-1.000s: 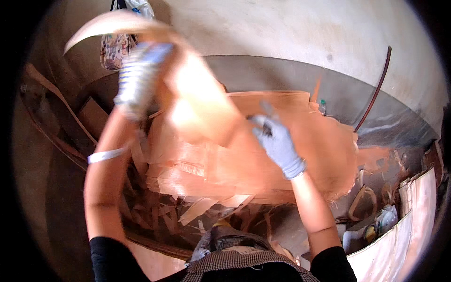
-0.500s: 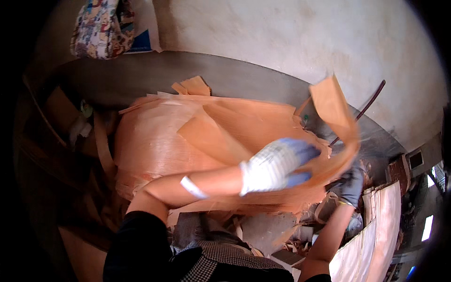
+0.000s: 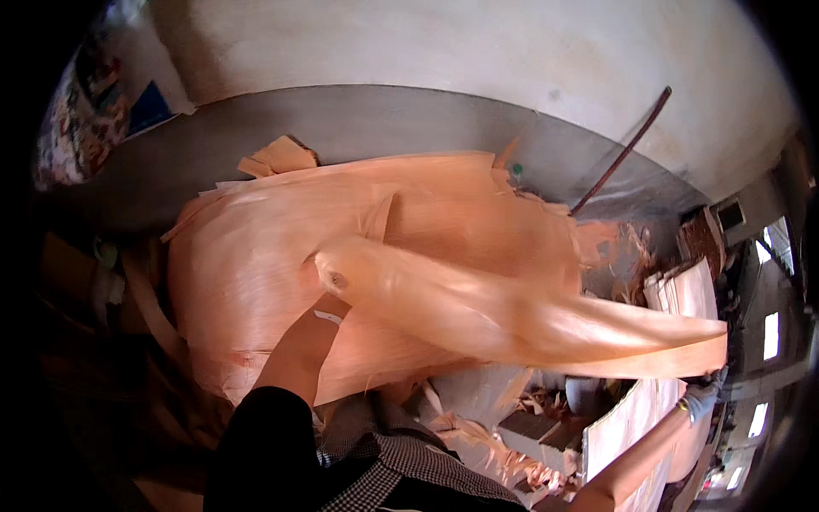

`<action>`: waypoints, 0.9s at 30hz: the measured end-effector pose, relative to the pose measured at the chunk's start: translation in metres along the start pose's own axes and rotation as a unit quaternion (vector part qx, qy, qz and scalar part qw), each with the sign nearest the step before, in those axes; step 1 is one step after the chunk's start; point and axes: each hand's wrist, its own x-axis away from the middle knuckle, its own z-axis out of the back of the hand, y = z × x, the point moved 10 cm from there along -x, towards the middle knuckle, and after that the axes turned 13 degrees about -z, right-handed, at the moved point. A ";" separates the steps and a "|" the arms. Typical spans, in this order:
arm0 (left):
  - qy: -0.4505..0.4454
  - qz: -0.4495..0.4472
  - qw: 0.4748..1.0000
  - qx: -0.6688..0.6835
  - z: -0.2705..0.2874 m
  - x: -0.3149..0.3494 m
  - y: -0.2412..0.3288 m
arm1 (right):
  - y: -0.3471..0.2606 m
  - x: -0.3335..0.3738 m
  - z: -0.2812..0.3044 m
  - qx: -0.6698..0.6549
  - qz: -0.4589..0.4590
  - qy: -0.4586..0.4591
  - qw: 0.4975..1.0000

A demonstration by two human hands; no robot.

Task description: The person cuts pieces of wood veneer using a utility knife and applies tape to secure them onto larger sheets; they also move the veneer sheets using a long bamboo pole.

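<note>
A long curling strip of wood veneer point(image 3: 512, 316), pale orange with a dark knot near its left end, stretches in the air across the work area. My right hand point(image 3: 703, 398), in a grey-and-white glove, is closed at the strip's far right end. My left forearm point(image 3: 294, 354), with a white band at the wrist, reaches up under the strip's left end, which hides my left hand. Beneath lies a broad stack of thin veneer sheets point(image 3: 247, 273) with ragged edges; one narrow piece stands up from its middle.
Behind the stack runs a grey-and-white wall point(image 3: 409, 119), with a dark rod point(image 3: 627, 149) leaning on it. Veneer scraps point(image 3: 520, 465) litter the floor near me. Lower right stands another pile of pale sheets point(image 3: 623, 427). A patterned cloth bag point(image 3: 81, 128) hangs upper left.
My right hand has moved outward to the right and down, stretching the strip lengthwise. My left hand has gone left and under the strip's other end. The view has shifted right.
</note>
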 end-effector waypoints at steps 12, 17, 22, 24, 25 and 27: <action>0.120 -0.013 0.986 0.118 0.028 -0.057 0.032 | -0.117 0.035 0.330 0.222 0.118 0.182 0.951; 0.203 -0.341 0.884 0.249 0.167 -0.070 0.339 | -0.080 0.077 0.332 0.173 0.131 0.237 0.947; 0.038 -0.664 0.736 0.127 0.070 0.032 0.661 | -0.077 0.102 0.363 0.126 0.155 0.324 0.925; 0.042 -0.698 0.699 0.148 0.025 0.064 0.728 | -0.098 0.112 0.436 0.117 0.172 0.351 0.913; 0.043 -0.714 0.682 0.152 0.006 0.072 0.759 | -0.106 0.132 0.460 0.122 0.184 0.400 0.890; 0.015 -0.741 0.661 0.114 -0.041 0.079 0.823 | -0.123 0.177 0.538 0.121 0.193 0.453 0.862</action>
